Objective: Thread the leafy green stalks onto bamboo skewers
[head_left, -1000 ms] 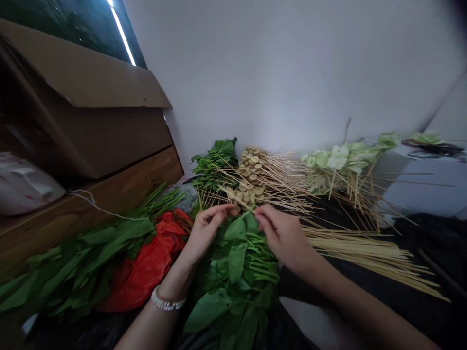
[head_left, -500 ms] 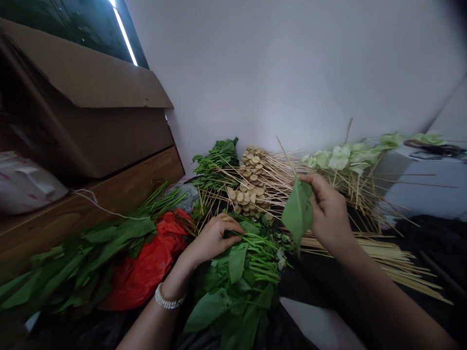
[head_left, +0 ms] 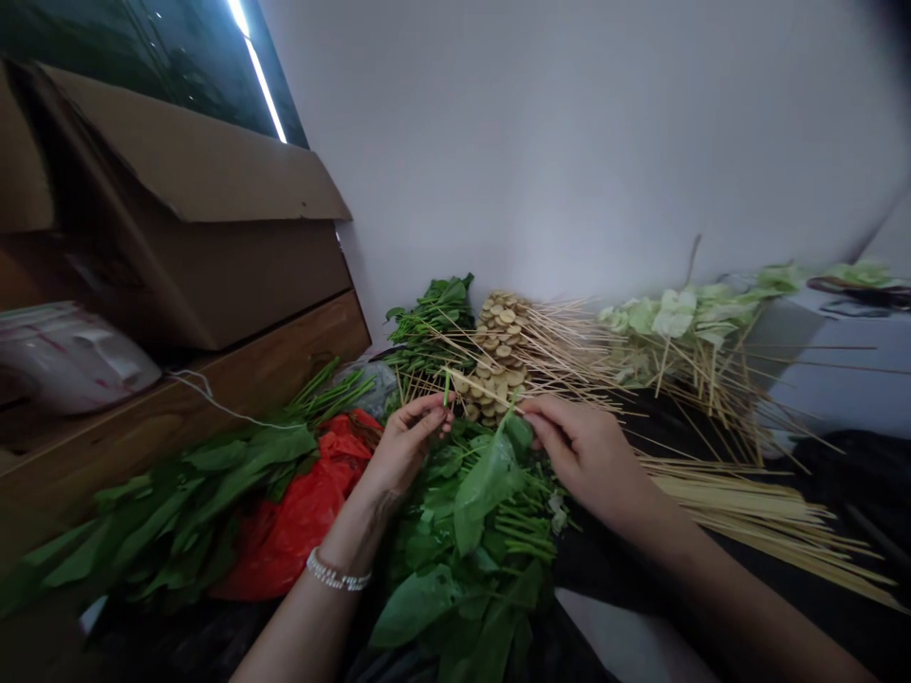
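My right hand (head_left: pixel 587 455) pinches a bamboo skewer (head_left: pixel 485 387) that points left, and a broad green leaf (head_left: pixel 488 484) hangs from it just by the fingertips. Facing it, my left hand (head_left: pixel 413 441) is closed on a short green stem (head_left: pixel 447 386), held upright close to the skewer's tip. Whether stem and skewer touch, I cannot tell. Below both hands lies a pile of leafy greens (head_left: pixel 419 602), its cut stems (head_left: pixel 527 531) turned to the right.
Behind are skewered greens (head_left: pixel 434 318), skewered pale slices (head_left: pixel 498 332) and skewered cabbage pieces (head_left: pixel 673 311). Loose skewers (head_left: pixel 761 512) lie at right. A red plastic bag (head_left: pixel 303 531) and more greens (head_left: pixel 171 512) are at left, below a cardboard box (head_left: pixel 234 266).
My left hand has risen off the pile and now holds a green stem. My right hand has moved left, and its skewer has swung from upright to nearly level, pointing left.
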Demonstrator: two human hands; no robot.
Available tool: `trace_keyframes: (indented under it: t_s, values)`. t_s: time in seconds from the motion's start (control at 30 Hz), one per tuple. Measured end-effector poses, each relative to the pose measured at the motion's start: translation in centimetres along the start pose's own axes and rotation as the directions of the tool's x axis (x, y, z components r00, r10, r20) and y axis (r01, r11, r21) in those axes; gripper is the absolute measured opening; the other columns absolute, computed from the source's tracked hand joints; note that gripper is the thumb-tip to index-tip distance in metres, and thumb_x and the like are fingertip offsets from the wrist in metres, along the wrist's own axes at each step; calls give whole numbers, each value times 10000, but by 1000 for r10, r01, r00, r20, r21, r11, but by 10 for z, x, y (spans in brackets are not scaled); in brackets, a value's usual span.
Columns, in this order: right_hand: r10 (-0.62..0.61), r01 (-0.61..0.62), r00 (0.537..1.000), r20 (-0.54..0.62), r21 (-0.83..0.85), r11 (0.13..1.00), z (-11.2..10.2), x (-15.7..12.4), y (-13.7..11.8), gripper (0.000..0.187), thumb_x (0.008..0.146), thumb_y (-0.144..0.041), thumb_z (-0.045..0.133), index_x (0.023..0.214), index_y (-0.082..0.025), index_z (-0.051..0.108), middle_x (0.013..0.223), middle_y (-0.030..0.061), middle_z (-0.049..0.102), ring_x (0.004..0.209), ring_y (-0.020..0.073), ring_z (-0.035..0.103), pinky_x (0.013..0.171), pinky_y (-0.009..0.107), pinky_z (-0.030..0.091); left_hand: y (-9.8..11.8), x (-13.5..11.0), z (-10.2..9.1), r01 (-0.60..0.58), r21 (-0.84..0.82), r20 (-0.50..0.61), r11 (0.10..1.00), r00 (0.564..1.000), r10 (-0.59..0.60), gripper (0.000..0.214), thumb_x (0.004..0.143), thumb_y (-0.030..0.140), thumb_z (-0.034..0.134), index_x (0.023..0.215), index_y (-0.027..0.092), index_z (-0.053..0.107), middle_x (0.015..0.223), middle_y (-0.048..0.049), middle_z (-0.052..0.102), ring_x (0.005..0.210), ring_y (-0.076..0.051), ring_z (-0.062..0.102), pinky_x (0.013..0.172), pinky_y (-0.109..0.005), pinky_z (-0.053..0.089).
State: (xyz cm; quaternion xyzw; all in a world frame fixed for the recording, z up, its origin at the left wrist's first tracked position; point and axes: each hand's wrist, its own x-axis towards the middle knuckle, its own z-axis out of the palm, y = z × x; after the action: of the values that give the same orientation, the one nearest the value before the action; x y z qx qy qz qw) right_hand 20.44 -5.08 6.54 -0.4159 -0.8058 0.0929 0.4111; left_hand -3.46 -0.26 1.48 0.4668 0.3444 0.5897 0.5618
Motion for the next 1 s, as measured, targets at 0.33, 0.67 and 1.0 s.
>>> trace_keyframes:
  t_s: [0.33,0.67,1.0]
  values:
    - [31,2,992,126,-250,968,21,-7,4,282,994,-206,401,964,-217,681,916,67,736,854,195,683,784,277,460,3,-6,13,86,-180,55,980,995,-77,276,644,304,876,825,129,763,731,-30,698,659,-87,620,639,-170,497]
    - [34,-12,995,93,-234,972,13,-7,6,256,980,-229,439,979,-222,695,943,68,751,882,220,696,831,317,483,-4,1,6,46,-273,-69,961,995,-67,342,591,238,899,892,132,776,713,-5,686,613,-57,571,571,-156,467]
    - [60,-29,992,114,-264,964,13,-7,7,252,983,-235,440,969,-219,691,951,69,750,901,229,700,818,331,492,0,-1,8,54,-266,-87,963,993,-80,382,584,217,897,941,150,780,709,1,690,619,-54,576,568,-140,472]
